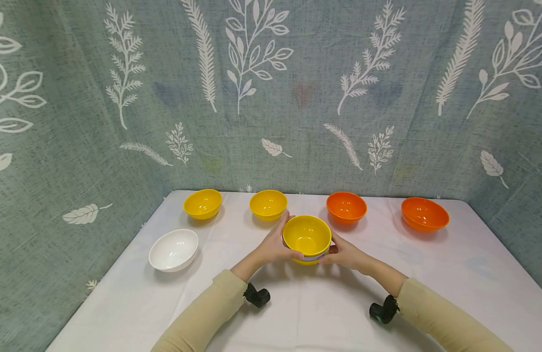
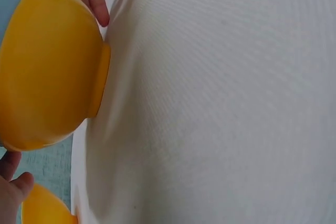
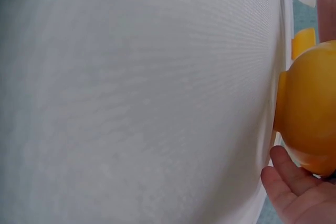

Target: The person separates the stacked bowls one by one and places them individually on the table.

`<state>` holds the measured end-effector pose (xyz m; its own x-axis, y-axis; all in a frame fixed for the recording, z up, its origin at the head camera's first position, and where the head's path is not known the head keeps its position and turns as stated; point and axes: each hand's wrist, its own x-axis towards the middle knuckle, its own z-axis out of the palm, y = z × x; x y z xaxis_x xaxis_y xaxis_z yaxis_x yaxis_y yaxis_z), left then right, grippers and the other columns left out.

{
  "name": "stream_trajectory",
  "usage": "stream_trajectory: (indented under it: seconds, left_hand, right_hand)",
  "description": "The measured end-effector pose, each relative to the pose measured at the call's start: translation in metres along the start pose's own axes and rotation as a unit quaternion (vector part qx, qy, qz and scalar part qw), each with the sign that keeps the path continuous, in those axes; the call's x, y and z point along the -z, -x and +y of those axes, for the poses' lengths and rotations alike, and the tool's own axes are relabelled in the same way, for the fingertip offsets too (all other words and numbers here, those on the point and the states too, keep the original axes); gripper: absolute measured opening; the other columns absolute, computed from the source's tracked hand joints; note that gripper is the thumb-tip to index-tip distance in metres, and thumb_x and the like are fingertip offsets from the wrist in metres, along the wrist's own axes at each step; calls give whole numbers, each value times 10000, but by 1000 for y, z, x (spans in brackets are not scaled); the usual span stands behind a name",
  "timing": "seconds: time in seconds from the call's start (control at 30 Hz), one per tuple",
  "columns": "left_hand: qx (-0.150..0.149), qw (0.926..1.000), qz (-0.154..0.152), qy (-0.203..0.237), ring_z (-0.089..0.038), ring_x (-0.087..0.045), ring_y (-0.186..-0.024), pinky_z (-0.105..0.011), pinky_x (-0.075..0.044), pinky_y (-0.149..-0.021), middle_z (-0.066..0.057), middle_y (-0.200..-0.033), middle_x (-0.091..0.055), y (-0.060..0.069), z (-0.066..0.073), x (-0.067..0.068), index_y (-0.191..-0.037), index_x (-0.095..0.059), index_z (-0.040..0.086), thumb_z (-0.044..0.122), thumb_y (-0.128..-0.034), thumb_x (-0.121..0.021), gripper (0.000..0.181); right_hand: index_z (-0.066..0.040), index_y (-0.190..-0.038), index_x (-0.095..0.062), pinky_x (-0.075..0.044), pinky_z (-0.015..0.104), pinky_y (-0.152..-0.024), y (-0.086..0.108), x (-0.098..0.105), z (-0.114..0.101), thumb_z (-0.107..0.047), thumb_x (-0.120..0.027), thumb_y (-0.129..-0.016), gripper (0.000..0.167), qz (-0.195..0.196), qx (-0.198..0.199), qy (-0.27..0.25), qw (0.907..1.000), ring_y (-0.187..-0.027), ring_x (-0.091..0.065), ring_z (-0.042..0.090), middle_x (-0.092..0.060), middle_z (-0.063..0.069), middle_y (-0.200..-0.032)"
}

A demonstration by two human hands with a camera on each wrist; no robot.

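Observation:
A stack of nested bowls point(image 1: 307, 235) is held between both hands near the middle of the table. Its top bowl is yellow, a grey-blue band shows below that rim, and the lowest bowl point(image 2: 52, 66) is yellow with a raised foot. My left hand point(image 1: 273, 245) grips the stack's left side, thumb at the front. On the opposite side my right hand point(image 1: 347, 252) grips it, with fingertips point(image 3: 281, 156) low beside the yellow wall. The foot is close to the cloth; I cannot tell whether it touches.
Along the back edge stand two yellow bowls point(image 1: 202, 204) point(image 1: 268, 205) and two orange bowls point(image 1: 346, 208) point(image 1: 425, 214). A white bowl point(image 1: 173, 250) stands at the left. White cloth point(image 1: 297, 313) covers the table, and a patterned curtain point(image 1: 297, 132) hangs behind.

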<state>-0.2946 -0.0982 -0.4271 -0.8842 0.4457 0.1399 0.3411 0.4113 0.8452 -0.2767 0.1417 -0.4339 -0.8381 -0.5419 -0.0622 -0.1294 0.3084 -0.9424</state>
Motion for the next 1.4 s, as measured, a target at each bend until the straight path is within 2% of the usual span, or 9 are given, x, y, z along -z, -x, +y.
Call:
stream_trajectory:
  seconds: [0.23,0.57,0.73,0.87,1.0,1.13,1.4]
  left_hand:
    - [-35,9998,60,-196,-221,-223,-1369,-478,-170,-1106,-70,-1497,-250,-1,-1,0,-1478,-39,87,405,-609,-833,1220]
    - [95,9991,53,-409,-228,-126,-1397,-499,-137,-1106,-53,-1527,-158,0,1,1,-1478,-77,88,362,-625,-831,1171]
    - [79,9991,-127,-402,-225,-96,-1401,-493,-131,-1109,-34,-1527,-157,-1,0,1,-1478,-72,87,471,-621,-804,1190]
    - [1,9981,-85,-609,-275,-100,-1400,-516,-138,-1101,-47,-1524,-173,0,0,1,-1474,-116,80,552,-601,-780,1194]
    - [-92,9960,43,-889,-322,-110,-1392,-531,-152,-1093,-76,-1516,-194,1,1,1,-1466,-174,82,481,-619,-799,1125]
    - [-104,9938,132,-1099,-308,-143,-1387,-521,-186,-1087,-88,-1506,-219,1,1,1,-1460,-208,110,430,-622,-809,1080]
    - [-256,9918,312,-1214,-300,-212,-1362,-508,-225,-1078,-135,-1473,-276,1,1,-1,-1437,-273,84,383,-619,-820,1029]
  right_hand:
    - [-81,-1459,-137,-407,437,-975,1,0,-2,-248,-713,-796,894,35,-93,31,9999,-1096,-540,273,-298,170,-1431]
    - [-73,-1459,-132,-413,425,-967,1,-1,-4,-254,-708,-801,894,18,-54,55,10000,-1073,-553,259,-312,182,-1420]
    - [-58,-1452,-140,-417,422,-961,2,-1,-6,-230,-695,-815,862,19,-3,82,10000,-1059,-553,249,-311,190,-1411]
    - [-67,-1453,-144,-412,429,-965,2,0,-4,-226,-703,-808,869,32,-1,51,10000,-1061,-554,253,-310,181,-1413]
    - [-79,-1457,-140,-400,439,-979,1,0,-2,-252,-712,-797,890,4,-29,49,10000,-1075,-554,258,-308,172,-1419]
    - [-86,-1461,-130,-399,442,-978,0,0,0,-258,-713,-796,901,-17,-22,45,10000,-1075,-557,258,-314,175,-1421]
    - [-87,-1460,-138,-396,446,-981,-1,0,1,-248,-710,-800,887,-7,-14,28,10000,-1088,-553,267,-317,176,-1419]
